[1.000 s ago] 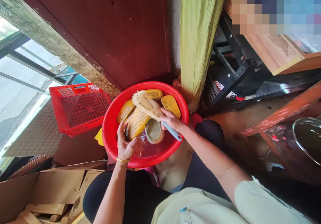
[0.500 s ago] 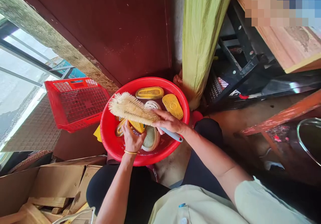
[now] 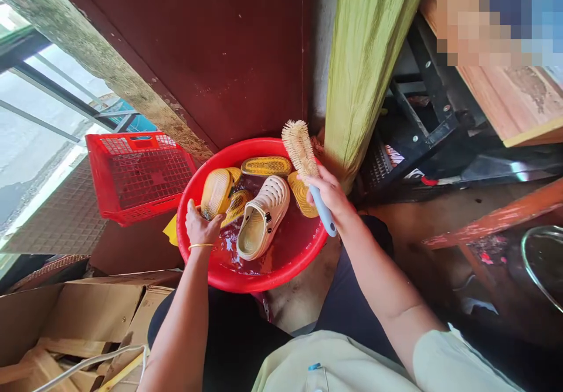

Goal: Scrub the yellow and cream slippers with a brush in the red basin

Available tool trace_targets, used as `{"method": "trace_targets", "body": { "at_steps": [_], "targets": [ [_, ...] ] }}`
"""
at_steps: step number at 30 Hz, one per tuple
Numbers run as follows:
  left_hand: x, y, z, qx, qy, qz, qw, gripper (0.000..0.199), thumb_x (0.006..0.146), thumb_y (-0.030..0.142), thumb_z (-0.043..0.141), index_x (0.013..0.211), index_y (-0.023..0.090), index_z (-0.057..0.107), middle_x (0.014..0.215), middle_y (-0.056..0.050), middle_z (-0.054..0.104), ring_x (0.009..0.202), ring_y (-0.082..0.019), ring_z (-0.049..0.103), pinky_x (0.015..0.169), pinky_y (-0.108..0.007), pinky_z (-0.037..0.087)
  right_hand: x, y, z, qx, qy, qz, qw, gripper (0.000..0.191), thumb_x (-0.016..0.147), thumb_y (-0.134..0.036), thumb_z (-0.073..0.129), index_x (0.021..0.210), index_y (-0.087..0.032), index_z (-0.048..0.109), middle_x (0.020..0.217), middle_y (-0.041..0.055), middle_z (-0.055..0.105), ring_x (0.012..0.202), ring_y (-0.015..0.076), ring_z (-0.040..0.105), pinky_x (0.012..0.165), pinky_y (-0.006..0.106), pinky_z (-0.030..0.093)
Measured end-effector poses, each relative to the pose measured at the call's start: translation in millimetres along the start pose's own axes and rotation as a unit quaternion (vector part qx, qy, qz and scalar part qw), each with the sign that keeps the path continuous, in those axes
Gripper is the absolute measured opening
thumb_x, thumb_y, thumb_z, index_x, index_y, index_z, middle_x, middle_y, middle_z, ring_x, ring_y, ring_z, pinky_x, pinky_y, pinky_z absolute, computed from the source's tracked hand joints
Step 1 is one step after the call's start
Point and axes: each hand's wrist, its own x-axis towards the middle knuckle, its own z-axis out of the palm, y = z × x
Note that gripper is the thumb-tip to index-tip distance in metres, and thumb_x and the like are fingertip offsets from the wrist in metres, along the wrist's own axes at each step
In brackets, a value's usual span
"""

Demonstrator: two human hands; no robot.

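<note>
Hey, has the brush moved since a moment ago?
Yes. The brush has swung up and right, from across the red basin to over its far rim, next to the green post.

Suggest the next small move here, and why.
Probably lower the brush in the right hand onto the yellow-soled clog by the left hand. The left hand's fingers are against that clog, its sole faces up, and the bristles are raised clear of it, above the rim of the red basin.
</note>
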Motion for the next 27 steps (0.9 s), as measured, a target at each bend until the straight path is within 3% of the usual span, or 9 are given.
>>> {"method": "trace_targets", "body": {
  "at_steps": [4, 6, 8, 9, 12, 15, 17, 22, 27],
  "targets": [
    [1, 5, -3.3, 0.048, -0.016, -0.093, 0.994, 0.105, 0.066, 0.034, 0.074, 0.155, 0.006, 0.027, 0.14, -0.024, 0.054, 0.134, -0.043, 0.047, 0.113, -0.061, 0.034, -5, 0, -9, 0.003, -0.038, -0.002, 0.999, 0.039, 0.078, -0.043, 0.067, 0.11, -0.022, 0.063, 0.076, -0.0033, 0.066, 0.047, 0.0095, 0.055, 0.041, 0.02, 0.041],
    [-7, 23, -2.5, 0.07, 0.028, -0.06, 0.995, 0.091, 0.071, 0.033, 0.07, 0.151, 0.006, 0.036, 0.145, -0.026, 0.05, 0.14, -0.045, 0.041, 0.115, -0.064, 0.028, -8, -1, -12, 0.001, -0.039, -0.005, 0.999, 0.041, 0.077, -0.044, 0.067, 0.111, -0.022, 0.064, 0.079, -0.0033, 0.067, 0.045, 0.0085, 0.055, 0.041, 0.02, 0.04],
    [-22, 52, 7.5, 0.045, 0.07, 0.026, 0.996, 0.072, 0.078, 0.033, 0.064, 0.145, 0.011, 0.045, 0.145, -0.023, 0.052, 0.139, -0.041, 0.043, 0.116, -0.062, 0.029, -10, -2, -14, -0.001, -0.041, -0.009, 0.999, 0.043, 0.077, -0.045, 0.068, 0.112, -0.021, 0.064, 0.077, -0.0042, 0.065, 0.044, 0.0083, 0.054, 0.039, 0.02, 0.038],
    [-32, 70, 17.3, 0.01, 0.054, 0.075, 0.996, 0.064, 0.083, 0.034, 0.061, 0.142, 0.014, 0.048, 0.137, -0.019, 0.059, 0.131, -0.037, 0.052, 0.112, -0.057, 0.037, -10, -2, -15, -0.003, -0.044, -0.008, 0.999, 0.045, 0.077, -0.046, 0.068, 0.114, -0.022, 0.064, 0.075, -0.0049, 0.065, 0.044, 0.0085, 0.054, 0.039, 0.02, 0.038],
    [-66, 131, 62.8, -0.043, -0.114, 0.17, 0.978, 0.047, 0.091, 0.033, 0.052, 0.137, 0.021, 0.052, 0.118, -0.012, 0.07, 0.11, -0.028, 0.065, 0.1, -0.044, 0.05, -10, -2, -15, -0.009, -0.049, 0.002, 0.999, 0.049, 0.077, -0.046, 0.068, 0.118, -0.022, 0.063, 0.069, -0.0057, 0.064, 0.043, 0.0095, 0.053, 0.039, 0.02, 0.038],
    [-87, 186, 112.2, 0.042, -0.232, 0.176, 0.956, 0.05, 0.089, 0.032, 0.057, 0.135, 0.014, 0.055, 0.126, -0.02, 0.065, 0.119, -0.031, 0.061, 0.104, -0.044, 0.047, -8, 1, -17, -0.013, -0.044, 0.013, 0.999, 0.049, 0.077, -0.047, 0.066, 0.118, -0.021, 0.062, 0.063, -0.0059, 0.062, 0.042, 0.0108, 0.052, 0.039, 0.021, 0.038],
    [-88, 210, 136.0, 0.095, -0.266, 0.136, 0.95, 0.056, 0.086, 0.034, 0.061, 0.138, 0.013, 0.053, 0.138, -0.024, 0.057, 0.127, -0.035, 0.056, 0.105, -0.048, 0.045, -7, 3, -20, -0.026, -0.037, 0.01, 0.999, 0.048, 0.078, -0.047, 0.065, 0.117, -0.021, 0.062, 0.056, -0.0064, 0.059, 0.042, 0.012, 0.052, 0.04, 0.022, 0.038],
    [-71, 230, 167.0, 0.167, -0.26, 0.051, 0.95, 0.066, 0.087, 0.03, 0.059, 0.147, 0.008, 0.042, 0.155, -0.032, 0.036, 0.138, -0.041, 0.046, 0.106, -0.053, 0.041, -7, 2, -34, -0.046, -0.057, 0.002, 0.997, 0.052, 0.082, -0.049, 0.063, 0.126, -0.021, 0.06, 0.047, -0.0072, 0.055, 0.039, 0.0136, 0.05, 0.041, 0.023, 0.039],
    [-61, 222, 173.2, 0.182, -0.277, 0.029, 0.943, 0.084, 0.083, 0.033, 0.064, 0.154, 0.005, 0.028, 0.155, -0.037, 0.029, 0.136, -0.045, 0.047, 0.104, -0.055, 0.041, -5, 1, -40, -0.048, -0.057, -0.002, 0.997, 0.056, 0.083, -0.048, 0.062, 0.132, -0.021, 0.057, 0.046, -0.0076, 0.054, 0.038, 0.0141, 0.05, 0.041, 0.023, 0.039]
  ]
}}
